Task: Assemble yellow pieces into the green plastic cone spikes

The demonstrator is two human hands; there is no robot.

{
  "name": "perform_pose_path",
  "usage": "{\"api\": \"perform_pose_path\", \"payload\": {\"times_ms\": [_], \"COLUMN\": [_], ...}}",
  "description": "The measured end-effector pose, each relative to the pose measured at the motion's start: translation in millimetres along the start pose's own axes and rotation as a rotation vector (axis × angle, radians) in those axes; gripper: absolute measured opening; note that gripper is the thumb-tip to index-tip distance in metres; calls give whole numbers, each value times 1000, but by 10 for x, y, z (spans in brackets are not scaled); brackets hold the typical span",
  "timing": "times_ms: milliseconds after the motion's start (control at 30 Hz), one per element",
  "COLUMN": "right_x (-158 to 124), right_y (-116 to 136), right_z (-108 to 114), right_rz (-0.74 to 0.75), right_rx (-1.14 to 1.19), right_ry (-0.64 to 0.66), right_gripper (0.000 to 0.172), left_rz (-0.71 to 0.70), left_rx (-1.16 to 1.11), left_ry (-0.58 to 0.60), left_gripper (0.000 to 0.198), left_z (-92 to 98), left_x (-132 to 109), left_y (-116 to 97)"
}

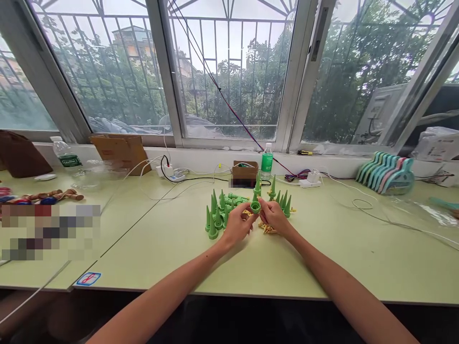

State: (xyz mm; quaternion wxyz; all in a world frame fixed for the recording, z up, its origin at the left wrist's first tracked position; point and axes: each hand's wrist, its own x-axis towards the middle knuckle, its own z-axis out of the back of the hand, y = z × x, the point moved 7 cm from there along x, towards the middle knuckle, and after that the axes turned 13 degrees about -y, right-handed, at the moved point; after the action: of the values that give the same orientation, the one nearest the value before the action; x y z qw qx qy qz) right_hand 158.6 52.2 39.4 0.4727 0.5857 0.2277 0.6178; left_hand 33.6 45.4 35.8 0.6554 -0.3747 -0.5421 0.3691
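My left hand (239, 223) is closed around a green plastic spike (255, 207), whose round hollow end faces me. Against the right side of that rim press the fingers of my right hand (274, 216); whatever they pinch is too small or hidden to make out. Several green cone-shaped spikes (213, 228) stand points up to the left of my hands. More upright spikes (287, 205) are just beyond my right hand, and others lie on their sides (234, 199) behind my left hand. Small yellow plastic pieces (267, 228) are heaped beneath my right hand.
Behind the spikes, a small cardboard box (245, 173) and a green-labelled bottle (267, 161) stand by the window. Cables and a power strip (310, 180) run along the back of the table (358, 248). Teal and pink hangers (389, 174) stand at right; wooden-handled items (53, 195) lie left.
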Motion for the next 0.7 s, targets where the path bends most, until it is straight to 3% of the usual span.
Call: {"api": "perform_pose_path", "payload": {"times_ms": [400, 567, 700], "right_x": [0, 2, -10], "right_y": [-64, -58, -53], "right_z": [11, -18, -69], "right_rz": [-23, -11, 11], "right_rx": [127, 131, 130], "right_ry": [-50, -3, 69], "right_gripper": [60, 59, 56], "left_rz": [83, 320, 446], "left_rx": [-40, -259, -350], "left_ry": [-35, 63, 109], "left_gripper": [34, 57, 64], "left_z": [15, -82, -118], "left_x": [18, 22, -5], "left_y": [68, 226, 290]}}
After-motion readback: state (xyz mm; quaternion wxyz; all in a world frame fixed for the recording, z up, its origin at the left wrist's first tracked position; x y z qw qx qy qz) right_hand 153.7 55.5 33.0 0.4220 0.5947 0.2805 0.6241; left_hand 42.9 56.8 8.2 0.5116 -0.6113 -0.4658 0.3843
